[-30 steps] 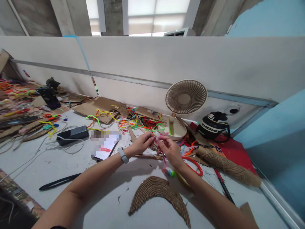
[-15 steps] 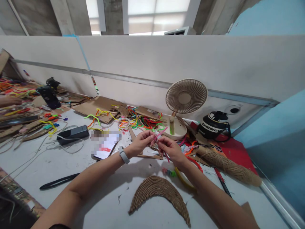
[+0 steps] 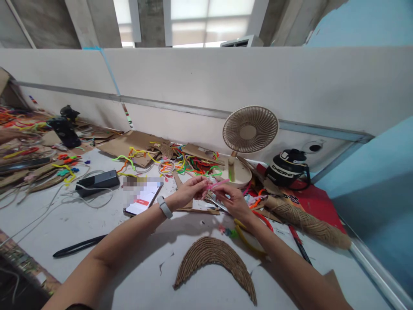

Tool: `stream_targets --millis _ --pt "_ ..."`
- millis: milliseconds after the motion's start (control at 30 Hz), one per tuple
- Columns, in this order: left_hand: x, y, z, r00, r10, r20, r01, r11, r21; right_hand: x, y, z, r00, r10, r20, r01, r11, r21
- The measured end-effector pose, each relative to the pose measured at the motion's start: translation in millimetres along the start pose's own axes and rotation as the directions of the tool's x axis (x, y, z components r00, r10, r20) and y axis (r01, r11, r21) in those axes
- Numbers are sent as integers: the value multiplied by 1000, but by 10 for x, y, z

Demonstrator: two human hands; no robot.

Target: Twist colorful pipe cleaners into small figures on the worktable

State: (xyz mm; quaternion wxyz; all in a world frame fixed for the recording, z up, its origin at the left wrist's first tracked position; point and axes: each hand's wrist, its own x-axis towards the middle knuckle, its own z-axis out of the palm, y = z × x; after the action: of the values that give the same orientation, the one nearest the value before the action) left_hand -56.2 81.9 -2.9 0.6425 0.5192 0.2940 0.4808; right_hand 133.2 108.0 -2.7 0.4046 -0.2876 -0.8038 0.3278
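Above the white table, a pink pipe cleaner (image 3: 220, 183) is pinched between my two hands. My left hand (image 3: 193, 188), with a grey band on the wrist, closes its fingertips on the bent part of it. My right hand (image 3: 235, 202) grips it from the other side with thumb and fingers. The fingers hide part of the pink piece. Nearer to me lies a crescent (image 3: 214, 258) covered in rows of brown twine. A small pink and green piece (image 3: 227, 231) and a yellow curved strip (image 3: 248, 241) lie by my right forearm.
A beige fan (image 3: 250, 129) stands behind my hands, beside heaped coloured pipe cleaners (image 3: 193, 163) and cardboard (image 3: 129, 144). To the right are a black jug (image 3: 284, 168) and a twine roll (image 3: 309, 221). A phone (image 3: 145, 198), power bank (image 3: 98, 183) and cables lie left.
The pink pipe cleaner has turned, its free end now pointing right over my right hand. My hands remain in nearly the same place, and the view has shifted slightly.
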Motion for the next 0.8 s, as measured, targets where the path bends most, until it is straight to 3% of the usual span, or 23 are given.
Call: stream_targets --millis 167,367,467,567,800 --pt "-1 -46 35 1000 19 19 -21 992 124 -32 37 45 995 -84 -62 74 987 -143" --pt "-23 -18 101 999 25 21 -28 981 192 -45 97 59 976 -219 14 213 932 -294" --pt "-37 19 39 995 12 96 -31 979 200 -31 112 30 966 -255 39 256 930 -265" --pt "-53 42 -46 979 -19 205 -31 971 238 -5 90 -25 964 -229 135 252 948 -195" --pt "-72 35 -115 940 -173 295 108 969 224 73 9 -165 919 -306 248 344 930 -131"
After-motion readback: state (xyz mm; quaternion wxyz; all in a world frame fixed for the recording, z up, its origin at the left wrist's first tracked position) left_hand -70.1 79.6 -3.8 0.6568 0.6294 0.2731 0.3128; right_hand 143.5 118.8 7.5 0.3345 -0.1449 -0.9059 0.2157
